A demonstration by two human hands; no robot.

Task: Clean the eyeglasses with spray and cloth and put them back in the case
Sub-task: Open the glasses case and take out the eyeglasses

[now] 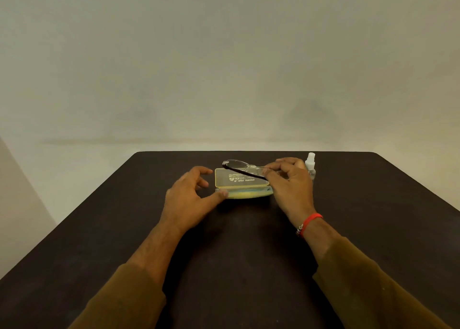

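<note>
A translucent yellow eyeglass case (241, 178) lies open on the dark table, its lid tilted up and away from me, with something pale yellow and blue inside its base. Rimless eyeglasses (239, 165) with dark temples hover just above the lid, pinched at their right end by my right hand (290, 182). My left hand (191, 194) rests at the case's left end, thumb touching the base, fingers spread. A small clear spray bottle (310, 165) stands upright just beyond my right hand. Whether the pale thing in the base is a cloth is unclear.
The dark table (249, 241) reaches a far edge just behind the case and bottle, with a plain pale wall beyond it. Brown sleeves cover both forearms, and a red band circles my right wrist.
</note>
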